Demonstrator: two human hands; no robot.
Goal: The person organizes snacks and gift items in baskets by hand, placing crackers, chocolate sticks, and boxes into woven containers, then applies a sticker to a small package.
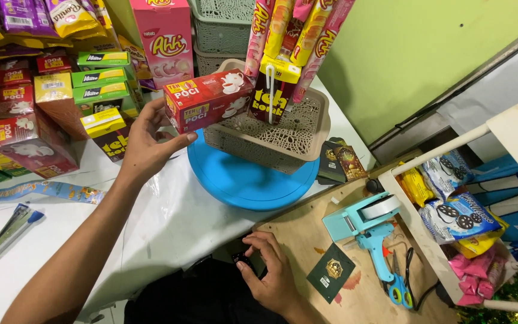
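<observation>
Head view, looking down over a white-covered table [169, 228]. A beige lattice basket [298, 135] stands on a round blue turntable [241, 183]. Inside the basket, several tall snack packets [295, 30] in red, yellow and pink stand upright; I count about five, though their tops run out of frame. One dark red drink carton [274, 90] with a white straw leans against them at the front.

The left hand [145, 144] reaches forward from the lower left. Its fingers are spread wide around the near end of a red rectangular tea box [208, 99], thumb underneath and fingers on the far side. The box lies flat across the basket's front left rim, partly over the turntable.

The right hand [271, 270] rests low in the frame on a bare wooden board [307, 240]. Its fingers are curled loosely around a small dark object [243, 259], too small to identify.

To the left, more boxes are stacked: three green boxes [100, 78] and at least four red tea boxes [16, 114]. Behind the basket stand two more lattice baskets [223, 27], stacked and grey-green.

On the board lie one light blue tape dispenser [364, 216], one blue glue gun [379, 252], one pair of scissors [400, 282] and one dark card [331, 273]. A white shelf [427, 240] on the right holds packets of biscuits and sweets.
</observation>
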